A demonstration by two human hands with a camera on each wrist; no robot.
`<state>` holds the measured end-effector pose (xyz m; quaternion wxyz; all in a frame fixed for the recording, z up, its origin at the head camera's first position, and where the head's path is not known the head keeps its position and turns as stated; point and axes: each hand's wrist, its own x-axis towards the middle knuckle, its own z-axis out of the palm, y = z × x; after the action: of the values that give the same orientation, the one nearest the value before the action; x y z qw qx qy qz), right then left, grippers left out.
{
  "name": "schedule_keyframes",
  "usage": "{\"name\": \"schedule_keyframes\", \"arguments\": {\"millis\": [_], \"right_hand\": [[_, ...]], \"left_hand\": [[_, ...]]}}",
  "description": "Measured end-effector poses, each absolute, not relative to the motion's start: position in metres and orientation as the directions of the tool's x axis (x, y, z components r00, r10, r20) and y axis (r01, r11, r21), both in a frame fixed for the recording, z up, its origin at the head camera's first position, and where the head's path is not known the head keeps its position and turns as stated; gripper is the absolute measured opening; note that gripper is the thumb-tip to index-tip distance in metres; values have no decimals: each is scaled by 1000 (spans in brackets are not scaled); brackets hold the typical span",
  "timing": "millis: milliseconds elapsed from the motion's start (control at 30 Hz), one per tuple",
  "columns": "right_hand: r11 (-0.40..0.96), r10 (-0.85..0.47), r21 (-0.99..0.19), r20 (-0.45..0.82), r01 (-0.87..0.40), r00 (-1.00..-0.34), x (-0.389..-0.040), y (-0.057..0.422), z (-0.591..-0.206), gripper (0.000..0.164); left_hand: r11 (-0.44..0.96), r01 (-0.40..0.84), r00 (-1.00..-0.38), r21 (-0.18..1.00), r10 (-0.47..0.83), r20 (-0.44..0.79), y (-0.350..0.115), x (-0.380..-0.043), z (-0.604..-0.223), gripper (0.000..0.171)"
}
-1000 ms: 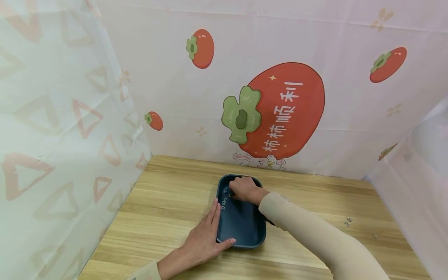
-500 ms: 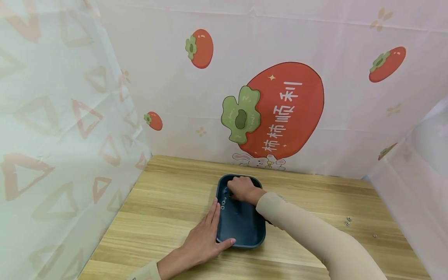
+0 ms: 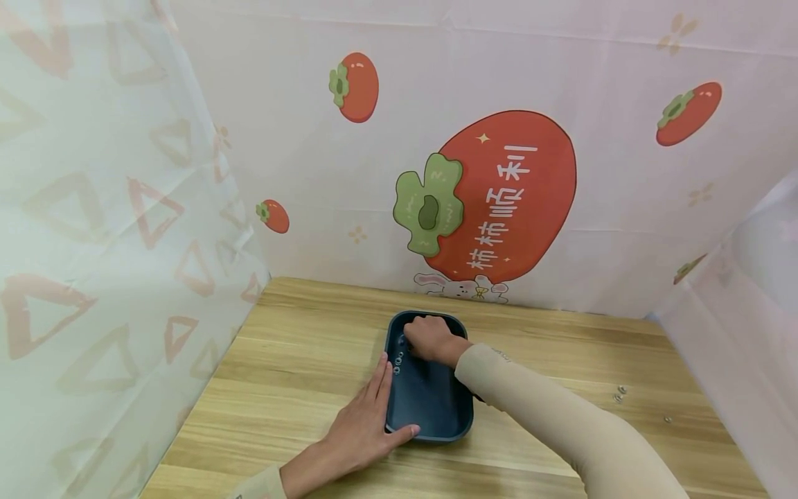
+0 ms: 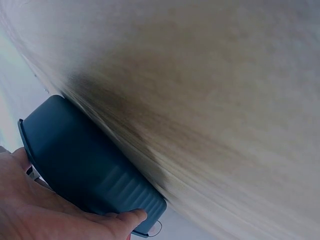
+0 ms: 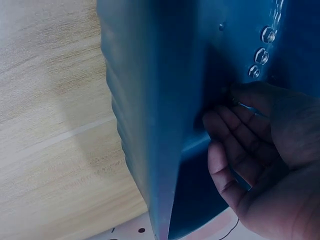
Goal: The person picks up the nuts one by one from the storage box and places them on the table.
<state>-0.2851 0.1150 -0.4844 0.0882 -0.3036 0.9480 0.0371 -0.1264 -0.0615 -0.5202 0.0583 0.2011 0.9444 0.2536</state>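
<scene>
A dark blue rectangular tray stands on the wooden table, with small metal hex nuts lined up along its left side. My left hand lies against the tray's near left corner, fingers straight along the left wall and thumb on the near rim. In the left wrist view its fingers touch the tray's ribbed outer wall. Inside the far end of the tray, my right hand has its fingers curled. The right wrist view shows a small shiny nut between thumb and fingertips, mostly covered by them.
On the table to the right lie a few small metal nuts, and a smaller metal piece lies farther right. A white printed cloth closes off the back and both sides of the table.
My right hand has shifted very slightly left inside the far end of the tray. The left hand, the tray and the nuts on the table stay where they were.
</scene>
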Motion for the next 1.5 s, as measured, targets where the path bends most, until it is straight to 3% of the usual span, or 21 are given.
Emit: {"name": "schedule_keyframes", "arguments": {"millis": [500, 967, 1267, 1500], "right_hand": [[819, -568, -28, -169, -573, -805, -288, 119, -482, 26], [809, -563, -220, -30, -545, -826, -277, 129, -476, 37], [770, -510, -390, 101, -505, -854, -267, 141, -471, 7], [727, -445, -517, 145, -451, -884, -256, 147, -469, 7]], "left_hand": [[790, 349, -915, 504, 403, 2, -61, -125, -518, 111], [788, 356, -914, 502, 406, 11, -62, -126, -520, 110], [792, 358, -914, 494, 407, 9, -62, -125, -520, 111], [790, 358, -913, 498, 409, 7, -61, -125, -520, 111]]}}
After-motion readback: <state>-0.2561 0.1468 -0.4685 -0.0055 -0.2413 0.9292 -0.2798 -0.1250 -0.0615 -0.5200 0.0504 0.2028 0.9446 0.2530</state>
